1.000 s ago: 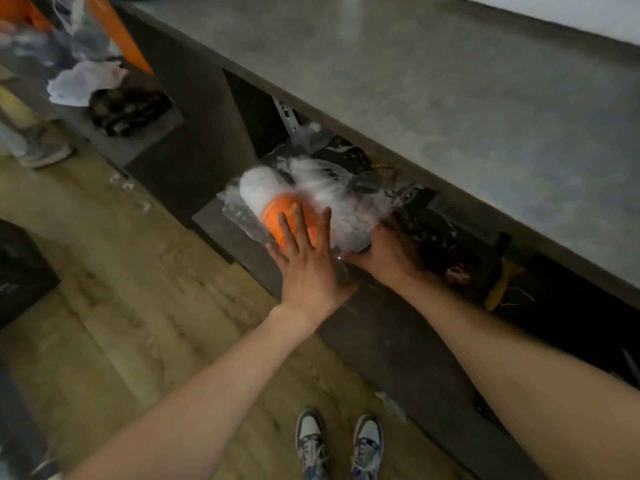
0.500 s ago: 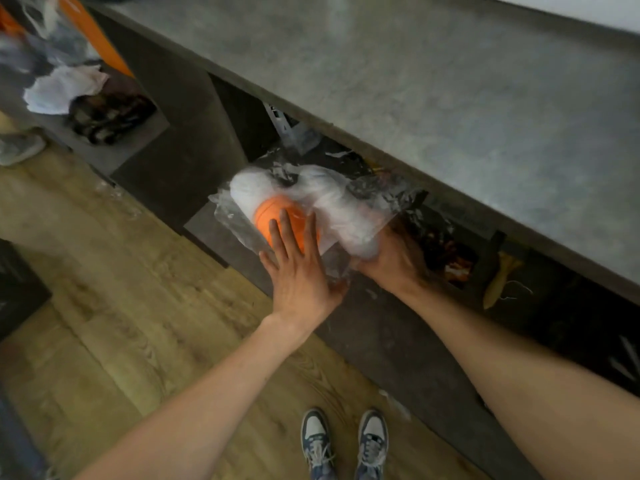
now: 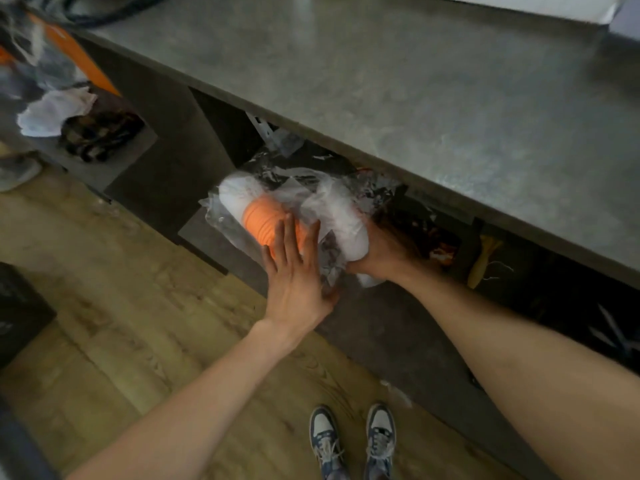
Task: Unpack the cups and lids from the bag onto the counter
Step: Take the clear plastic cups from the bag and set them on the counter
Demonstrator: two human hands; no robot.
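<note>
A clear plastic bag (image 3: 225,216) sticks out of the shelf opening under the grey counter (image 3: 433,109). Inside it lie a stack of orange cups (image 3: 261,221) with a white stack (image 3: 239,194) behind, and a second white stack (image 3: 346,216) to the right. My left hand (image 3: 294,275) presses flat, fingers straight, against the bag's front over the orange cups. My right hand (image 3: 384,254) cups the bag's right end from beneath, fingers curled round the white stack. The bag's far side is hidden under the counter.
The counter edge overhangs the shelf just above the bag. Dark clutter (image 3: 436,237) fills the shelf to the right. A lower shelf at left holds white paper (image 3: 55,112) and dark items. Wooden floor (image 3: 121,323) and my shoes (image 3: 353,441) are below.
The bag has come a little further out of the shelf with both hands on it. My left hand stays flat on its front; my right hand holds its end.
</note>
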